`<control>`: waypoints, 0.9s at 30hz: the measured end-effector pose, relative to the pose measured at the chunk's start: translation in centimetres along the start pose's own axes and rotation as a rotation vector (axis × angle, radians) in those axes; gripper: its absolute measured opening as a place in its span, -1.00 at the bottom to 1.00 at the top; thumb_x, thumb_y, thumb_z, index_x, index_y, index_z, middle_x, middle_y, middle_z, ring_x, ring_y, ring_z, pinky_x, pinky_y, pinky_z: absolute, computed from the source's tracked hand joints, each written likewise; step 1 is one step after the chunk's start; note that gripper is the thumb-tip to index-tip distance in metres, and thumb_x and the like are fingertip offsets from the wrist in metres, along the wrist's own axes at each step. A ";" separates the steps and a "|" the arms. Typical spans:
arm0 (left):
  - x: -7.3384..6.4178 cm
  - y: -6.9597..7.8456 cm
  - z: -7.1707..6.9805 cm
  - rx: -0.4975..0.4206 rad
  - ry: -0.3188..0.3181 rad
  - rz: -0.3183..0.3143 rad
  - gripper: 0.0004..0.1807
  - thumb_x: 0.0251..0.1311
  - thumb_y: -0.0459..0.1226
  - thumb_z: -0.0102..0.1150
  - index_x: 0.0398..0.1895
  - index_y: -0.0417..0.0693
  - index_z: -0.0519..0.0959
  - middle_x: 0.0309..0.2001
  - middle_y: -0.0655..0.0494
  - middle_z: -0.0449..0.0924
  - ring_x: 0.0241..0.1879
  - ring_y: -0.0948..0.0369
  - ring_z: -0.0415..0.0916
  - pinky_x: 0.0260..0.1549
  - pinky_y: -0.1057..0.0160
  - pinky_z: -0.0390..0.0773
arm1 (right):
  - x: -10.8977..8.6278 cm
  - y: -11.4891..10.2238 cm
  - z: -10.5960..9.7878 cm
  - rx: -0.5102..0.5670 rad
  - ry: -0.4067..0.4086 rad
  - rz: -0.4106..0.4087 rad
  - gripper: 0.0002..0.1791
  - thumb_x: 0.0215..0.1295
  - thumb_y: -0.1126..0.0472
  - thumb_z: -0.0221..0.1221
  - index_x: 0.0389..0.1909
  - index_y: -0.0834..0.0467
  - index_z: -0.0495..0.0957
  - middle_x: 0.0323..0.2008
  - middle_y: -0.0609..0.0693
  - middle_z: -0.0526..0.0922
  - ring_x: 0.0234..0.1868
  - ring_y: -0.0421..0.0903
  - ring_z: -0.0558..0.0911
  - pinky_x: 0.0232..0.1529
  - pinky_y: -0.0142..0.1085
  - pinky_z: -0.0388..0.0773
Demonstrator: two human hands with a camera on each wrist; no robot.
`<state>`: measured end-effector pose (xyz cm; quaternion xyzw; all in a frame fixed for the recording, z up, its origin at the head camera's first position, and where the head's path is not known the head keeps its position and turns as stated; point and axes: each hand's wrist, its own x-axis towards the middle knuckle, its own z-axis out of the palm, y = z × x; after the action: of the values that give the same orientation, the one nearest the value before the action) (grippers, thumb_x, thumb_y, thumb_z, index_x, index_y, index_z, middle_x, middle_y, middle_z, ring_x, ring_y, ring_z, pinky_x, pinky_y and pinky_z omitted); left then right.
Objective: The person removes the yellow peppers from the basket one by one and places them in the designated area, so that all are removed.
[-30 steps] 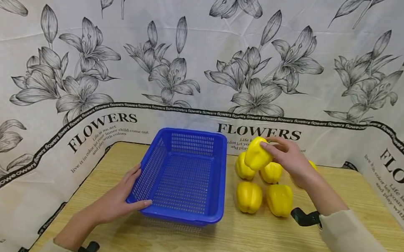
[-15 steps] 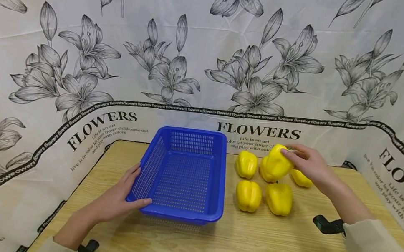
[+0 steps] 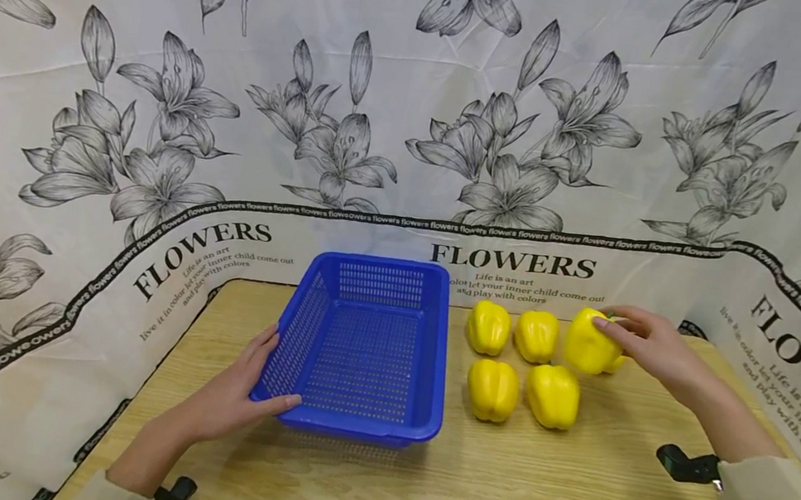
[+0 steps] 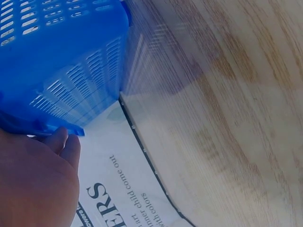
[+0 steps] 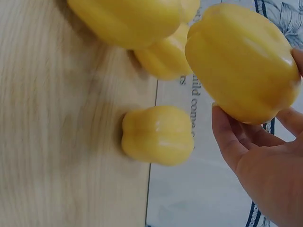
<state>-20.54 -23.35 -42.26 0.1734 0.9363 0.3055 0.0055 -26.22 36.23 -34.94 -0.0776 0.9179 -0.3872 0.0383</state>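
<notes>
My right hand pinches a yellow bell pepper between thumb and fingers near its stem end. In the right wrist view this held pepper is up off the table, and a second pepper lies below it. That second pepper is mostly hidden behind the held one in the head view. At the near left corner of a blue perforated plastic basket, my left hand grips the rim, thumb on top. Its fingers reach round the outside of the rim. Only the bare basket floor shows inside.
Just right of the basket, two peppers stand in a back row, one pepper beside another. In front of them are a pepper and another. A flower-printed cloth walls the wooden table behind and at the sides.
My right hand has carried the held pepper rightward and slightly down, from above the back row to in front of the rightmost pepper. The left hand and basket have stayed put.
</notes>
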 end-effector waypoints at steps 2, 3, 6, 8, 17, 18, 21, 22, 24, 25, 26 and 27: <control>0.0 0.0 0.0 -0.001 0.000 0.001 0.19 0.26 0.27 0.24 0.68 -0.03 -0.20 0.67 0.01 -0.30 0.55 -0.23 -0.01 0.33 -0.36 0.25 | -0.3 0.6 -0.2 -0.015 0.006 -0.007 -0.23 0.59 -0.21 -0.04 0.49 0.32 0.23 0.38 0.44 0.33 0.30 0.39 0.40 0.11 0.19 0.48; -0.1 0.0 0.0 0.000 0.000 0.000 0.19 0.25 0.28 0.23 0.68 -0.02 -0.20 0.67 0.01 -0.30 0.55 -0.23 -0.01 0.33 -0.36 0.25 | -0.4 0.9 -0.3 -0.024 0.007 -0.007 -0.23 0.59 -0.20 -0.04 0.48 0.34 0.23 0.37 0.45 0.33 0.30 0.39 0.40 0.11 0.19 0.49; -0.1 0.0 0.0 -0.002 0.002 0.004 0.19 0.25 0.30 0.22 0.68 -0.02 -0.20 0.67 -0.01 -0.30 0.55 -0.23 -0.02 0.33 -0.37 0.25 | -0.8 1.7 -0.6 -0.046 0.007 -0.010 -0.24 0.60 -0.17 -0.03 0.45 0.39 0.25 0.35 0.47 0.35 0.27 0.40 0.42 0.08 0.14 0.54; 0.0 0.0 0.0 -0.004 0.004 0.008 0.19 0.25 0.31 0.21 0.68 -0.03 -0.20 0.67 -0.02 -0.29 0.55 -0.23 -0.02 0.34 -0.36 0.25 | -1.2 2.4 -0.8 -0.064 0.002 -0.006 -0.24 0.60 -0.16 -0.02 0.44 0.41 0.26 0.34 0.49 0.35 0.26 0.39 0.44 0.04 0.08 0.58; 0.0 0.0 0.0 -0.004 0.006 0.010 0.18 0.26 0.28 0.22 0.68 -0.03 -0.19 0.67 0.01 -0.29 0.56 -0.22 -0.01 0.34 -0.35 0.25 | -2.1 5.7 -0.9 -0.046 -0.155 -0.001 -0.26 0.61 -0.06 0.00 0.44 0.50 0.21 0.34 0.55 0.34 0.24 0.36 0.51 0.03 0.05 0.65; 0.0 0.0 0.0 -0.005 0.006 0.010 0.18 0.26 0.28 0.23 0.68 -0.03 -0.18 0.67 0.00 -0.29 0.55 -0.22 -0.01 0.34 -0.35 0.25 | -2.1 6.0 -0.8 -0.033 -0.175 0.008 -0.26 0.62 -0.06 0.00 0.43 0.51 0.20 0.34 0.56 0.32 0.25 0.37 0.49 0.06 0.07 0.64; 0.0 0.1 0.0 -0.005 0.008 0.010 0.17 0.26 0.26 0.24 0.68 -0.03 -0.18 0.67 0.00 -0.28 0.55 -0.22 0.00 0.34 -0.35 0.26 | -2.1 7.1 -0.5 0.014 -0.232 0.041 -0.24 0.62 -0.05 -0.02 0.44 0.55 0.15 0.36 0.58 0.26 0.29 0.39 0.46 0.10 0.13 0.60; 0.0 0.0 0.1 -0.003 0.009 0.009 0.18 0.26 0.27 0.23 0.68 -0.03 -0.18 0.67 0.00 -0.27 0.55 -0.22 0.01 0.34 -0.34 0.27 | -2.1 7.4 -0.4 0.035 -0.249 0.050 -0.24 0.63 -0.04 -0.03 0.44 0.56 0.13 0.37 0.59 0.25 0.30 0.39 0.44 0.12 0.13 0.60; -0.1 0.0 0.1 -0.005 0.009 0.006 0.18 0.25 0.28 0.23 0.68 -0.03 -0.19 0.67 0.00 -0.28 0.54 -0.22 0.02 0.33 -0.34 0.27 | -2.1 8.0 -0.3 0.078 -0.275 0.061 -0.23 0.65 -0.03 -0.06 0.46 0.58 0.07 0.40 0.60 0.18 0.33 0.40 0.40 0.14 0.13 0.58; -0.1 0.0 0.1 -0.005 0.008 0.005 0.18 0.25 0.28 0.23 0.68 -0.02 -0.19 0.67 0.01 -0.28 0.54 -0.22 0.02 0.33 -0.34 0.27 | -2.1 8.2 -0.2 0.100 -0.285 0.066 -0.22 0.65 -0.03 -0.08 0.47 0.58 0.03 0.41 0.61 0.15 0.35 0.41 0.37 0.15 0.13 0.58; -0.1 0.0 0.1 -0.005 0.008 0.005 0.18 0.25 0.28 0.23 0.68 -0.02 -0.19 0.67 0.03 -0.29 0.54 -0.22 0.02 0.33 -0.34 0.27 | -2.1 8.4 -0.1 0.123 -0.293 0.069 -0.22 0.66 -0.02 -0.10 0.49 0.58 0.00 0.43 0.61 0.11 0.37 0.41 0.34 0.16 0.14 0.57; 0.0 0.1 0.1 -0.005 0.007 0.006 0.19 0.25 0.29 0.23 0.68 -0.02 -0.19 0.67 0.04 -0.30 0.54 -0.22 0.03 0.33 -0.34 0.27 | -2.1 8.6 0.0 0.145 -0.295 0.072 -0.22 0.67 -0.03 -0.12 0.50 0.57 -0.02 0.44 0.61 0.07 0.38 0.41 0.31 0.18 0.14 0.56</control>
<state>-20.48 -23.25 -42.29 0.1750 0.9351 0.3083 0.0015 -25.13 42.57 -41.09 -0.0979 0.8742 -0.4351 0.1920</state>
